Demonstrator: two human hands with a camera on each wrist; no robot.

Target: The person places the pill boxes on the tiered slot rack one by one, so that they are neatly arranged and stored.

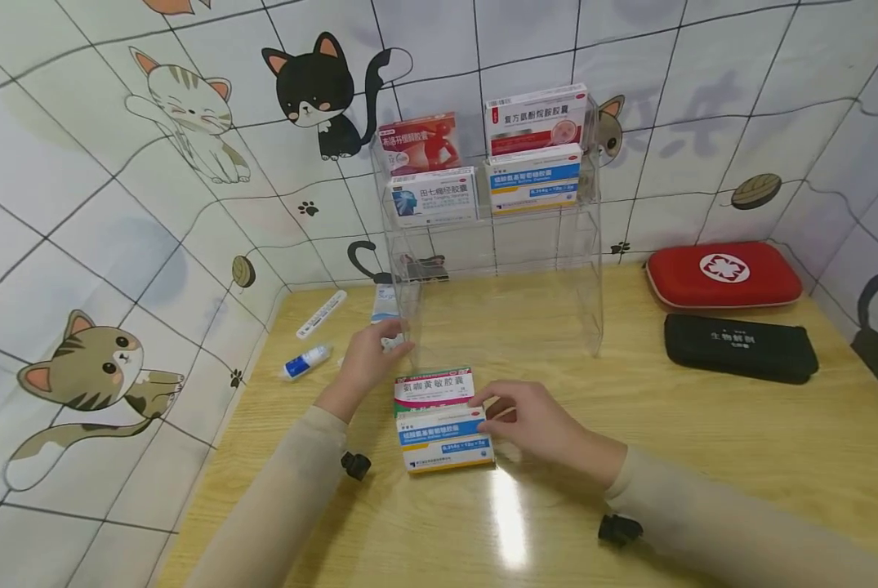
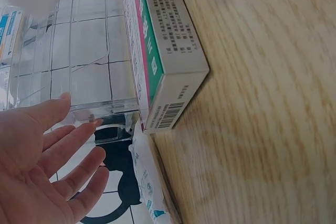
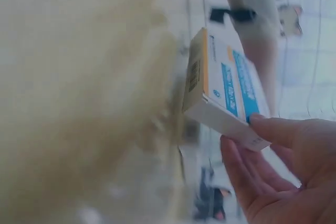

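1. Mind the pinch first: the right hand [image 1: 530,416] grips the blue-and-white box [image 1: 446,445] by its right end, thumb on the printed face and fingers behind. So short a hold probably lets the far end dip, so a slightly deeper grip would steady it.

2. Squeeze lightly; thin card (as this looks to be) likely dents under a hard thumb.

3. Watch the spacing. The held box is toward the counter's [image 1: 578,523] near edge, in front of the green-and-pink box [image 1: 434,385] and overlapping its lower part in the head view. Whether the two touch, I cannot tell, so a straight lift seems safer than a sideways drag.

4. Use the left hand [image 1: 368,359] gently. Its fingers are spread and grasp nothing, beside the left leg of the clear stand [image 1: 594,294]; contact there is unclear. A knock could jolt the boxes on the shelf above.

5. Clear that hand's surroundings too: the blue-and-white tube [image 1: 308,362] lies toward the counter's left edge, near enough for a sleeve to brush.

6. Hold the printed face level, its lettering turned toward the person, for easy reading.
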